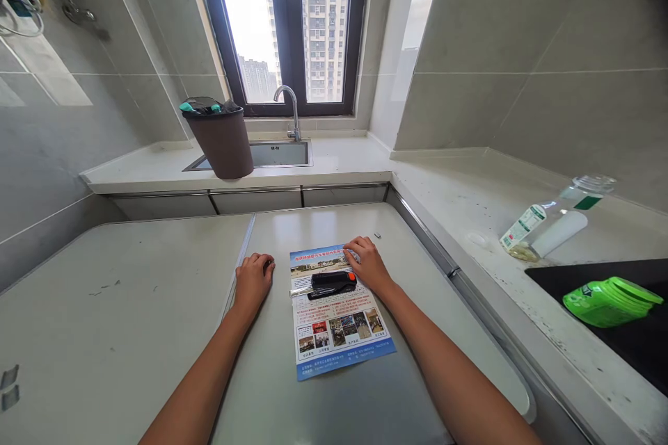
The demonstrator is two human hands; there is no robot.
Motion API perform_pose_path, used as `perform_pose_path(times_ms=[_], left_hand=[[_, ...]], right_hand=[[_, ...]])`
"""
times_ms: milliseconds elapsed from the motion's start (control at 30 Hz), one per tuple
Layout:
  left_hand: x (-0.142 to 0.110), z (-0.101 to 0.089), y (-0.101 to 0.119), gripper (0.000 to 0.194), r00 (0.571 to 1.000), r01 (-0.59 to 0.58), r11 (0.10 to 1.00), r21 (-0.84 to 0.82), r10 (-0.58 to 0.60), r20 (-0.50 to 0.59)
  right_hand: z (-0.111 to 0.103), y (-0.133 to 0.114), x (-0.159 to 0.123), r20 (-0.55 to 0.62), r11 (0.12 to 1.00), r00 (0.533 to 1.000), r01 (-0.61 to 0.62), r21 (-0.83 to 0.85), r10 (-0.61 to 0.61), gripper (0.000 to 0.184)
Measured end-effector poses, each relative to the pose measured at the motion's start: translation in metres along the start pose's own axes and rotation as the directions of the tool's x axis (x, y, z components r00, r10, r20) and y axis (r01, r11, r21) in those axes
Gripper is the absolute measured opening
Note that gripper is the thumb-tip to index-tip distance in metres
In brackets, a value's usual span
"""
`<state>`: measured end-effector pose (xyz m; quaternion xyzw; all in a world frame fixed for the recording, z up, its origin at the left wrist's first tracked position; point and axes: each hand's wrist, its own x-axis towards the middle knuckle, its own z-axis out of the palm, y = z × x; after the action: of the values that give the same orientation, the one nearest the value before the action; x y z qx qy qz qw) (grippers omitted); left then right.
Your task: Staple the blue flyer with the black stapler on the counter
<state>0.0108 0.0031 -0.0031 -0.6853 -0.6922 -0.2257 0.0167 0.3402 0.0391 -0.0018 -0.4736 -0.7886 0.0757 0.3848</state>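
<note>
your right hand (368, 263) rests flat on the flyer (338, 311) beside the untouched stapler (332, 284), your left hand (254, 281) curled empty on the tabletop (130, 306).

Both hands (253, 278) (368, 263) flat, palms down

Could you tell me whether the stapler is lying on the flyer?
Yes, the stapler lies across the flyer, between the left hand and right hand.

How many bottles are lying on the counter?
2. A clear bottle with a white label lies on its side on the right counter, and a green bottle lies on the black stovetop nearer the camera. None seem hidden.
</note>
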Motion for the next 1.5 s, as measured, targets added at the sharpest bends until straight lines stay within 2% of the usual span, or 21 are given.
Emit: perform_pose_path(times_ms=[667, 833, 967, 1067, 1233, 1367, 1500], left_hand=[[0.0, 0.0, 0.003, 0.028, 1.0, 0.029, 0.999, -0.019, -0.029, 0.008], [0.0, 0.001, 0.003, 0.029, 1.0, 0.018, 1.0, -0.024, -0.018, 0.008], [0.001, 0.001, 0.003, 0.023, 1.0, 0.019, 0.999, -0.035, -0.019, 0.004], [0.0, 0.001, 0.003, 0.019, 1.0, 0.015, 1.0, -0.025, -0.015, -0.008], [0.001, 0.001, 0.002, 0.017, 1.0, 0.01, 0.999, -0.034, -0.011, -0.02], [0.001, 0.0, 0.004, 0.018, 0.999, -0.034, 0.984, -0.175, 0.029, -0.03], [-0.006, -0.006, 0.015, 0.025, 0.998, -0.058, 0.881, -0.469, 0.065, -0.002]], right_hand=[[0.0, 0.001, 0.001, 0.001, 1.0, 1.0, 0.005, 0.022, -0.005, 0.019], [-0.001, 0.001, -0.001, 0.081, 0.996, 0.996, 0.017, 0.092, -0.025, 0.022], [0.001, 0.004, -0.001, 0.165, 0.992, 0.986, 0.004, 0.127, -0.025, 0.025], [0.003, 0.006, -0.001, 0.18, 0.995, 0.983, 0.012, 0.098, -0.03, 0.026], [0.004, 0.004, -0.002, 0.175, 0.999, 0.984, -0.041, 0.036, 0.034, 0.026], [0.001, 0.003, -0.002, 0.146, 0.998, 0.989, -0.032, 0.053, 0.024, 0.026], [-0.009, -0.007, -0.001, 0.147, 0.973, 0.986, 0.045, 0.226, -0.08, 0.028]])
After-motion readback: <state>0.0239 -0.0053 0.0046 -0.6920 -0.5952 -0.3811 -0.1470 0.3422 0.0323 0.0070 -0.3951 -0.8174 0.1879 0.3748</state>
